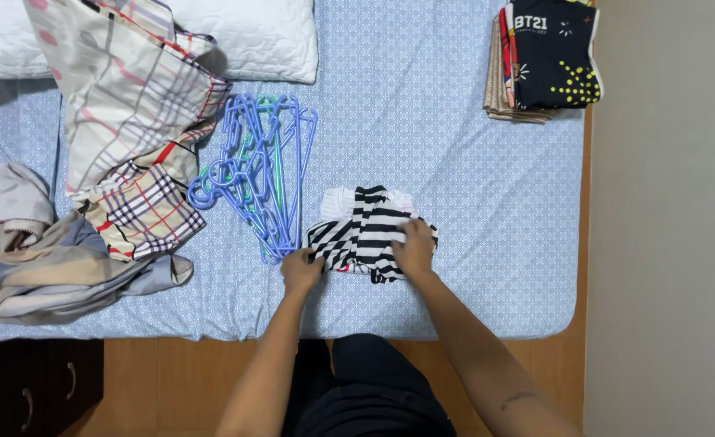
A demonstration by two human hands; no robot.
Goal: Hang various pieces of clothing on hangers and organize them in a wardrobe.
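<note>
left hand (301, 271) pinches the lower-left edge of the striped garment (366, 235), right hand (415, 247) lies flat, pressing its right side. it sits on the blue bedsheet (455, 162) near the front edge. just left: one bunch of blue hangers (260, 182) (count unclear). further out, one plaid cloth (135, 121), one pillow (252, 32), one folded stack (544, 57).

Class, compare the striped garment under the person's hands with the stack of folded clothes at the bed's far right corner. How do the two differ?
The striped garment is black and white, while the stack of folded clothes shows a dark top piece with yellow dots. The striped garment is a single bunched piece near the front edge; the stack is several neat layers. The left hand and right hand touch the garment; the stack lies untouched. Both rest on the blue bedsheet.
</note>
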